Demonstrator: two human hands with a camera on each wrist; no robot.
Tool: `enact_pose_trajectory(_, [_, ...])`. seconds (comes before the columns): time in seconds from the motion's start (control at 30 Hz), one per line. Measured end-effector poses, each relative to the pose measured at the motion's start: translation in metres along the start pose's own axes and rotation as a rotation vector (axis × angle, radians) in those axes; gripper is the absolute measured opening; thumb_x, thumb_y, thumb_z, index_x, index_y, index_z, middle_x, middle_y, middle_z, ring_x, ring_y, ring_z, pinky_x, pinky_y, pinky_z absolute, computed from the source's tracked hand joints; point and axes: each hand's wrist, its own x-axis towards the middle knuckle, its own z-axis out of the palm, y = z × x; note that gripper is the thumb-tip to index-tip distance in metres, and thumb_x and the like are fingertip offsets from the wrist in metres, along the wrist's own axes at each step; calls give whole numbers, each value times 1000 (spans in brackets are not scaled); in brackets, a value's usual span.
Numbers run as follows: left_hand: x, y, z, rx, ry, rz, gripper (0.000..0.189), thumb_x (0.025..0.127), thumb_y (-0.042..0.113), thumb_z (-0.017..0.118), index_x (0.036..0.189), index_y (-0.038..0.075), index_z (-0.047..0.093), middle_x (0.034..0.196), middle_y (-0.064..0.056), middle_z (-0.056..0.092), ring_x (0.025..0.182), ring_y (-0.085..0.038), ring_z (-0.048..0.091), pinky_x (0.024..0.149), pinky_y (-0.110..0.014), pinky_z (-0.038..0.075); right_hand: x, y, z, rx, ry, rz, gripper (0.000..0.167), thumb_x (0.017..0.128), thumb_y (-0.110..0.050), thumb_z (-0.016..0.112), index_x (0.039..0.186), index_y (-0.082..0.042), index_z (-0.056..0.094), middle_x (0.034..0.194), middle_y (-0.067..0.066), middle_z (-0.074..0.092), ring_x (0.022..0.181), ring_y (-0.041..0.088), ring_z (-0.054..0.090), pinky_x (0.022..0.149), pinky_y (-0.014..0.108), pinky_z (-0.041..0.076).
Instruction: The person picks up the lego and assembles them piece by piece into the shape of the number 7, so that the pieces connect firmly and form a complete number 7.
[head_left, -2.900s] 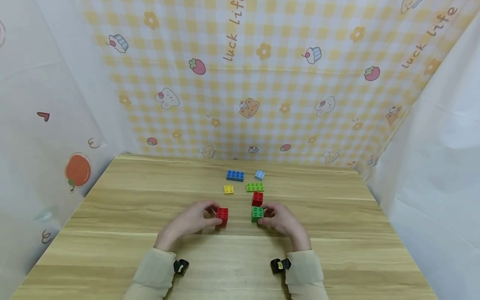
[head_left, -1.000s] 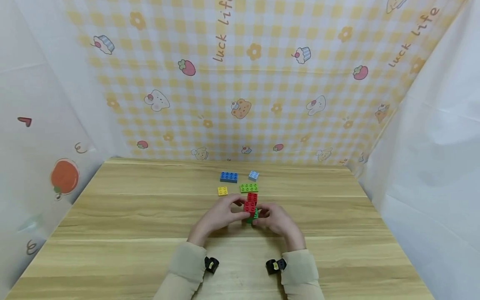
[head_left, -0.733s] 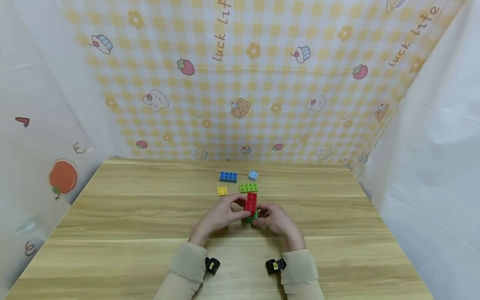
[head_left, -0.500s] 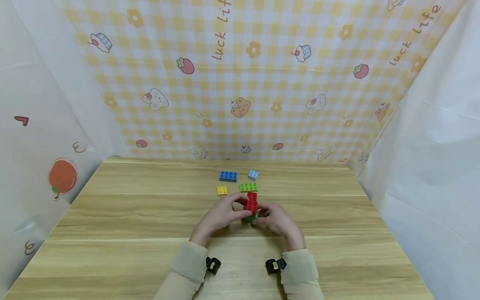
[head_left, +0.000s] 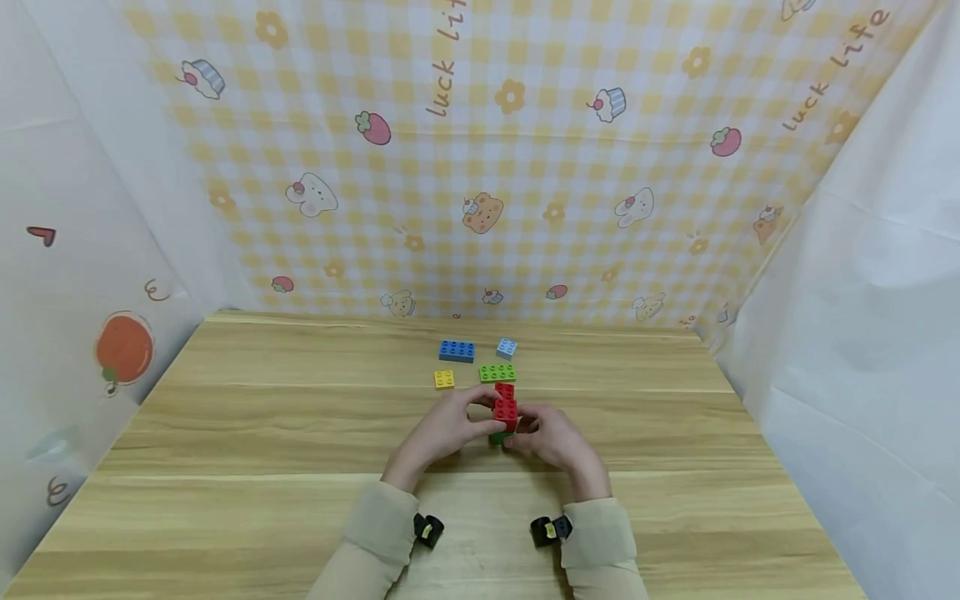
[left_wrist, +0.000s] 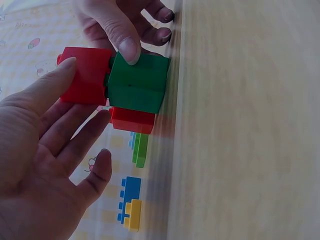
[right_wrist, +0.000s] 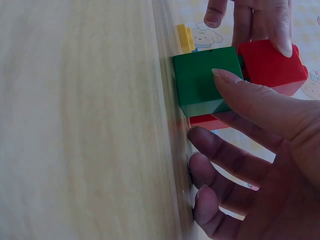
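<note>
My left hand pinches a red toy building brick between thumb and fingers. Directly beneath it is a green brick, which my right hand grips on the table. In the left wrist view a narrow gap with green studs shows between the red brick and the green brick. The right wrist view has my right thumb lying across the green brick's side. Just behind this pair stands a second red brick, partly hidden by the held one.
Farther back on the wooden table lie a lime-green brick, a small yellow brick, a long blue brick and a small light-blue brick. A checked cloth hangs behind the table.
From the left, my left hand has carried its red brick over the green one, then shifted it slightly until lined up. My right hand still holds the green brick.
</note>
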Motion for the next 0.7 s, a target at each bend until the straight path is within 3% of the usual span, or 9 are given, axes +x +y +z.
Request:
enact_pose_trajectory(0.47, [-1,5,0,62,-12,16,33,90,26,74,120,16,66,113,-2,67,110,-28,61,92,-48,48,1,2,1,0,-1,30,25,83,-15,79,107,-18,72,87,-2,65,83,16,58,73,36,47])
enact_pose_trajectory(0.7, [1,5,1,76,-20,10,30,90,25,74,118,18,66,113,1,67,108,-22,62,89,-41,51,1,1,0,11,-6,31,26,84,-16,78,110,-19,72,90,-3,67,85,16,59,76,38,49])
